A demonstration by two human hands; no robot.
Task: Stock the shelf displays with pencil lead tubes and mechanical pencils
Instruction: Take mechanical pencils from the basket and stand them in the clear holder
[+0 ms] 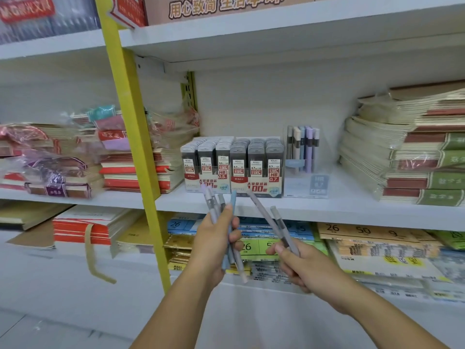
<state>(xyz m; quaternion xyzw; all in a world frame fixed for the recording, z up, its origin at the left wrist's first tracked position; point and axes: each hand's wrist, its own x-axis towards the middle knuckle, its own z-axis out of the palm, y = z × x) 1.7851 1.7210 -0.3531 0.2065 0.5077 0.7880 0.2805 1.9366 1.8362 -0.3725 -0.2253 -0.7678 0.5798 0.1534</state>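
The mechanical pencils point(266, 215) look light, stiff and slick, best pinched mid-barrel; the right hand point(302, 268) curls its fingers point(275, 250) round two, the left hand point(214, 238) grips a bundle point(214, 207). Both hover below the shelf point(364, 212), where the clear pencil holder point(305, 159) stands beside the lead tube boxes point(232, 170).

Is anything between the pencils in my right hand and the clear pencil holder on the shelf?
Nothing visible. The right hand holds two pencils below and in front of the clear pencil holder, with only open air between them.
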